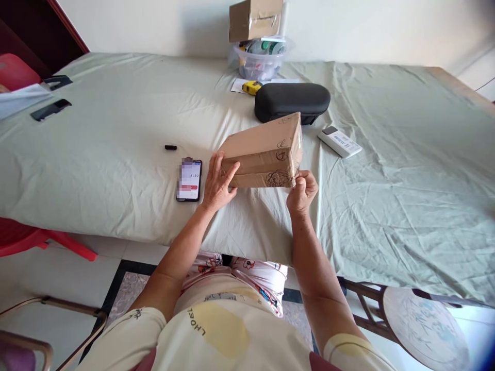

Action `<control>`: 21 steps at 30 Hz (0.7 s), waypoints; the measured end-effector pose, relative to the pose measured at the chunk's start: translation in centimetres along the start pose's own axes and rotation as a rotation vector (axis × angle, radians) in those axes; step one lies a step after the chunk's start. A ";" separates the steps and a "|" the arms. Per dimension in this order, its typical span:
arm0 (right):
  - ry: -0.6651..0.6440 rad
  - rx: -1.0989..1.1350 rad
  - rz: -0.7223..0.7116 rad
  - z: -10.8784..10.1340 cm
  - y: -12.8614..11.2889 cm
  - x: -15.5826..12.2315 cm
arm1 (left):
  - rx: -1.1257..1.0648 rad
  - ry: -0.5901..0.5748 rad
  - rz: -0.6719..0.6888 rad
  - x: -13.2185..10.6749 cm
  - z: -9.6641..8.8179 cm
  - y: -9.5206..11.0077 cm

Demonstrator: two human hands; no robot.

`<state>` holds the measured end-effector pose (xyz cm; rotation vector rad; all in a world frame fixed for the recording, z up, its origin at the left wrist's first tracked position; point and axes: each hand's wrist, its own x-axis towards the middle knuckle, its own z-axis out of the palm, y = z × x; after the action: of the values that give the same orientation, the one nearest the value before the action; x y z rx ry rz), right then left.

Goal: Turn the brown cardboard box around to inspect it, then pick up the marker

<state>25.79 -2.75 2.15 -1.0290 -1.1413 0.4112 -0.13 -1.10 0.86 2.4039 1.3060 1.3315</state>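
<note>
A brown cardboard box (pixel 253 157) with tape along its side and dark scribbles near its right end rests tilted on the cloth-covered table in front of me. My left hand (pixel 220 184) lies against the box's left end, fingers spread over the edge and side. At the lower right corner, my right hand (pixel 302 191) is closed in a pinch on the box's taped edge. Whether a loose tape end is between those fingertips is too small to make out. Just left of my left hand lies a phone (pixel 190 180) with its screen lit.
Behind the box sits a black zip case (pixel 292 100), with a yellow tape measure (pixel 252 87) beside it. A white power bank (pixel 340 141) lies to the right, a black cap (pixel 170 148) to the left. Against the wall, a plastic basket (pixel 265 64) carries another carton (pixel 256 20).
</note>
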 end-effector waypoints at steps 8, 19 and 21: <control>-0.015 0.114 0.089 0.8 -0.3 0.0 | -0.034 0.053 0.078 -0.1 -0.5 -0.7; 0.151 -0.058 0.020 -0.8 1.3 1.1 | -0.065 -0.027 0.146 -0.2 -0.7 0.0; -0.001 -0.025 0.088 -1.0 1.5 1.1 | -0.068 -0.022 0.127 -0.2 -0.7 -0.1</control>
<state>27.44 -1.61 1.50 -1.1037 -1.1071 0.4676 -0.75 -1.41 1.14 2.4846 1.1001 1.3528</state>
